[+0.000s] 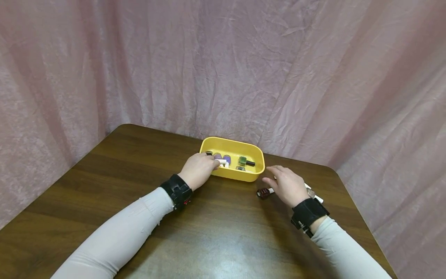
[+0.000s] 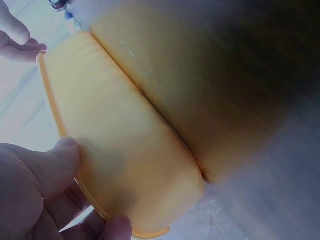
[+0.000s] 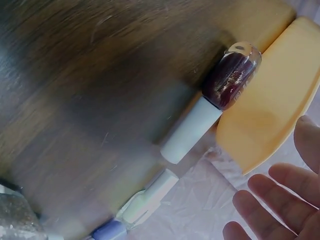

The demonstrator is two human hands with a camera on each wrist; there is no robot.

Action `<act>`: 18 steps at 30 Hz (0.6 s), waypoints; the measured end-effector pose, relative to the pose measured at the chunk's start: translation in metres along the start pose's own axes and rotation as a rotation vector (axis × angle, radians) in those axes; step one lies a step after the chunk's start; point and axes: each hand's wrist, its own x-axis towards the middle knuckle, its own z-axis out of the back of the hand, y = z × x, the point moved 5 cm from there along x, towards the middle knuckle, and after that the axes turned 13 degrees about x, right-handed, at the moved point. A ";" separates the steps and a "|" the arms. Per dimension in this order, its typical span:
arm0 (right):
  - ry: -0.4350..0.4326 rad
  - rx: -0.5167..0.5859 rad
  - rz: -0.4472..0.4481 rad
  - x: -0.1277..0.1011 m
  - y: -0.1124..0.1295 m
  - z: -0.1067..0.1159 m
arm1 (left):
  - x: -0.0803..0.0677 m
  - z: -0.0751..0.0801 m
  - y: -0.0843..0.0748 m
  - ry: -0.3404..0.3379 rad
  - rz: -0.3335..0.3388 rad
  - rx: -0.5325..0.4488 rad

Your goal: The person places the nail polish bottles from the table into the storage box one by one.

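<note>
A yellow plastic bin (image 1: 237, 176) holds several nail polish bottles, among them a green one (image 1: 242, 160) with a black cap, purple ones (image 1: 227, 159) and white caps. My left hand (image 1: 198, 170) grips the bin's left end, thumb at the near rim and fingers around the corner in the left wrist view. Off the bin's right end, my right hand (image 1: 287, 186) hovers with fingers spread, holding nothing. A dark red nail polish bottle (image 3: 230, 77) with a white cap lies on the table beside the bin, below the right hand.
More bottles lie under and behind the right hand: a glittery one (image 1: 311, 193) and a blue-purple one (image 3: 111, 231) with a white cap. The brown wooden table (image 1: 195, 232) ends at a pink curtain (image 1: 230, 77) close behind the bin.
</note>
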 end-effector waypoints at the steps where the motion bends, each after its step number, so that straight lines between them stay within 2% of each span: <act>1: 0.004 -0.001 -0.002 0.000 -0.001 0.000 | 0.000 0.000 0.000 -0.005 -0.003 0.004; 7: 0.036 0.000 0.004 -0.003 -0.002 -0.001 | 0.001 0.000 0.000 -0.032 -0.013 0.017; 18: 0.100 0.004 0.090 -0.008 -0.001 -0.003 | 0.001 -0.001 0.000 -0.011 -0.016 0.019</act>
